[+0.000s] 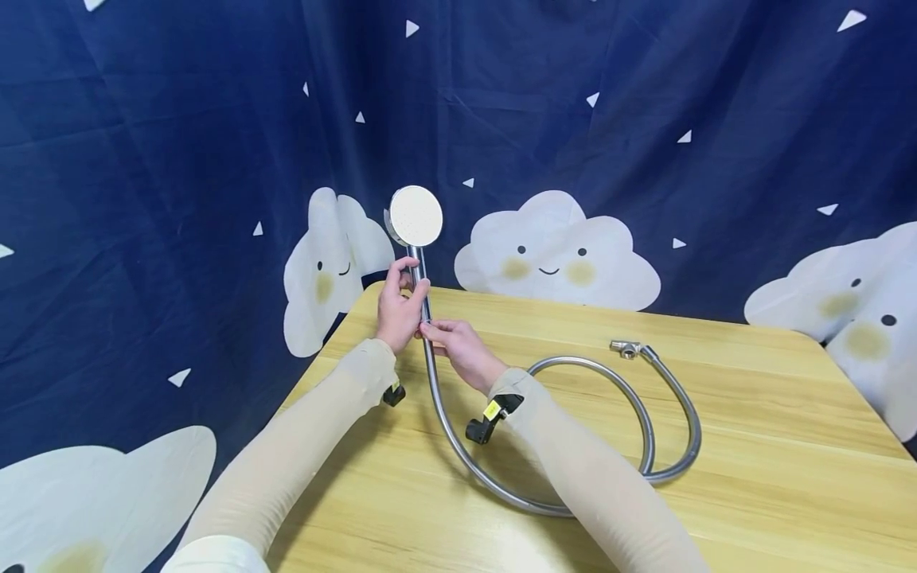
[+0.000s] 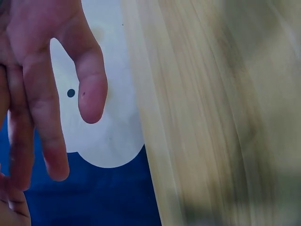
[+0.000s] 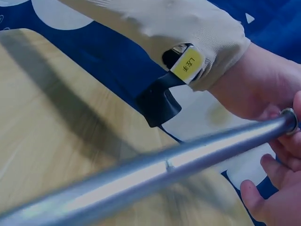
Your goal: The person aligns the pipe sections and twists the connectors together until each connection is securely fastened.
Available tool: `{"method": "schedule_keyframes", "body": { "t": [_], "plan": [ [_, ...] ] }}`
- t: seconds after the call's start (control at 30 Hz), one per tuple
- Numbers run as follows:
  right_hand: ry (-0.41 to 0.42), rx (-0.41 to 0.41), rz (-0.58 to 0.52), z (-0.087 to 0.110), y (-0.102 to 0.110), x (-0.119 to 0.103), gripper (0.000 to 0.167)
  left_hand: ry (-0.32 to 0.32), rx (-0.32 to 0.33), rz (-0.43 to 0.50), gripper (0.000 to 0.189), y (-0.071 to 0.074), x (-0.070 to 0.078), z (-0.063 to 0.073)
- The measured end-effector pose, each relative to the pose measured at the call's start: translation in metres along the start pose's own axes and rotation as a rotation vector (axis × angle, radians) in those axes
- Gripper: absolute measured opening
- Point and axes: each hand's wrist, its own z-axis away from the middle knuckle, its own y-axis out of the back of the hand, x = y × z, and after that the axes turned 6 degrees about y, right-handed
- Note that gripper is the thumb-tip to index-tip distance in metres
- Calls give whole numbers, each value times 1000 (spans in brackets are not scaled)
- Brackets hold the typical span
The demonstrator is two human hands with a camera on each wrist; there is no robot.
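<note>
While the left hand (image 1: 399, 307) grips the chrome handle (image 1: 417, 253) of the shower head (image 1: 417, 216), the right hand (image 1: 466, 352) pinches the top end of the metal hose (image 1: 523, 502). Clock centred on right hand: shower head held up at 11, left hand at 10, tee fitting (image 1: 627, 348) at 3, hose loop at 4, last two on the counter (image 1: 759, 414).

Risks, my read:
- Fingers partly hide the collar (image 3: 295, 121); can't tell if it's seated. If crooked, turning could cross-thread it.
- Hose looks springy; the loop's pull could load the joint off-axis.
- Hose runs under the right sleeve (image 1: 580, 465); forearm movement could drag it, tee fitting too.
- Black wrist camera (image 1: 481, 430) sits near hose at 5; snag possible.
- Smooth handle: loose left grip lets shower head spin or drop.
</note>
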Motion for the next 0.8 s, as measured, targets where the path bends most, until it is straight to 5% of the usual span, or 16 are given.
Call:
{"method": "schedule_keyframes", "body": {
  "t": [0.3,0.8],
  "plan": [
    [-18,-1,185,2,9,0,36,90,-22,39,41,2,-6,-3],
    [-16,9,365,32,70,-19,35,283,-31,1,61,2,-23,-10]
  ]
}}
